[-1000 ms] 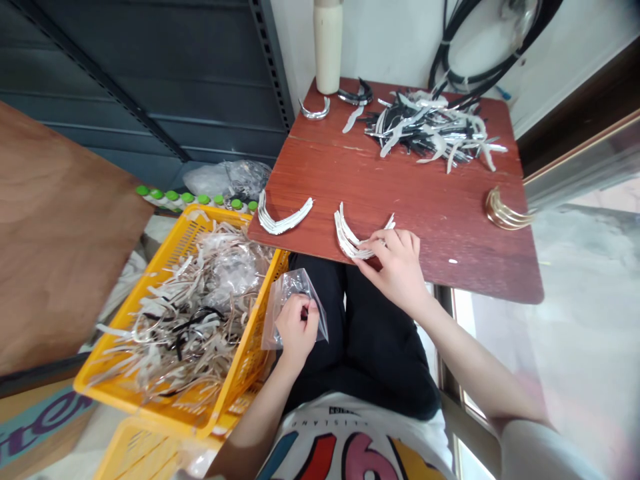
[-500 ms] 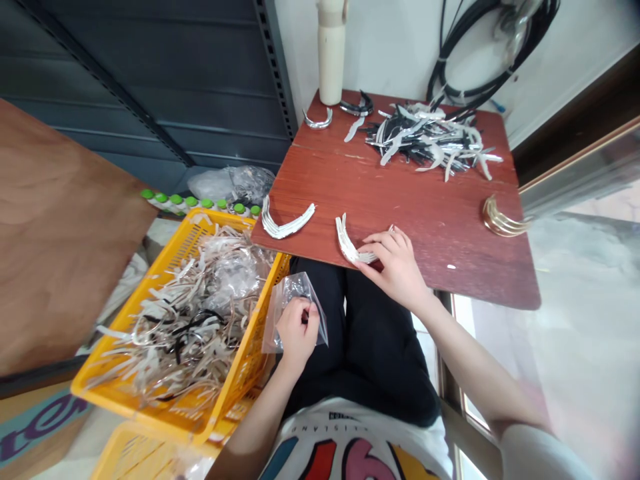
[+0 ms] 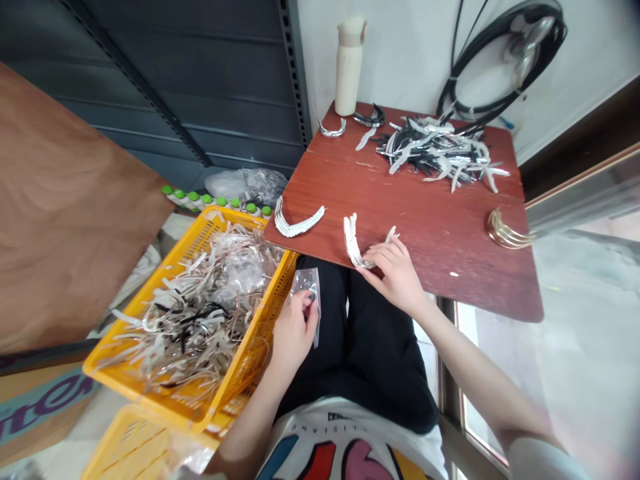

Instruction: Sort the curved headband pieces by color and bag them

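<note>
White strip bundle [image 3: 351,243] lies at the table's [image 3: 425,200] near edge, right hand [image 3: 393,270] pinching it; left hand [image 3: 295,327] grips clear bag [image 3: 307,278] below. Second white bundle [image 3: 295,231] looks gathered already; loose pile [image 3: 440,153] at back is ungrouped, bag contents unclear.

Soft light fills the scene, strongest at the right, where everything washes out to a milky white. The table [image 3: 480,283] carries a pale sheen on that side, while the shelf [image 3: 225,67] sits in dimness. Small glints mark the bag [image 3: 309,280] and the pile [image 3: 440,157]. Fine detail is smeared; the wide view stretches the edges, leaving the sleeve [image 3: 537,460] blurred.
</note>
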`<state>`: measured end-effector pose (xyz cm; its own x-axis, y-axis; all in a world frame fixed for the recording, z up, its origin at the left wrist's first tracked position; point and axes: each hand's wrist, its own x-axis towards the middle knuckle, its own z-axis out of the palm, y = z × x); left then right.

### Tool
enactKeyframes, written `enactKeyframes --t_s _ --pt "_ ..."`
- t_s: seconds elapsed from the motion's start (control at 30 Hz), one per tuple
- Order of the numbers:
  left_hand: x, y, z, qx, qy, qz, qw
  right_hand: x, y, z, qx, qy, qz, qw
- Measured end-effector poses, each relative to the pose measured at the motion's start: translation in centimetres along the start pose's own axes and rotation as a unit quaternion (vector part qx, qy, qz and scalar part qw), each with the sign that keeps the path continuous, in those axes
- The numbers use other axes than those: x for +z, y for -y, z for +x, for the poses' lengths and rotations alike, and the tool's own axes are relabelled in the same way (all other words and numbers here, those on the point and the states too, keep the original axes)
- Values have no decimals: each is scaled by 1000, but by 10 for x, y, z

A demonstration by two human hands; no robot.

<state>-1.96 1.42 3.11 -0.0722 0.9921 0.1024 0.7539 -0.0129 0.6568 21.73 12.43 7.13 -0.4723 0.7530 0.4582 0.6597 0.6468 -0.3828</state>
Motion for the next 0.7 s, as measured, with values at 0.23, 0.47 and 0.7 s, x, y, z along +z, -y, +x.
enactKeyframes --t_s 0.23,0.47,0.7 --pt "1 -5 1 21 -48 39 998 1 -1 -1 -11 1 -22 1000" --pt "-5 -16 -1 45 -23 122 991 -8 10 -2 -37 0 -11 999" --pt "-5 -20 -1 44 -14 178 983 -37 73 -13 -127 211 75 966"
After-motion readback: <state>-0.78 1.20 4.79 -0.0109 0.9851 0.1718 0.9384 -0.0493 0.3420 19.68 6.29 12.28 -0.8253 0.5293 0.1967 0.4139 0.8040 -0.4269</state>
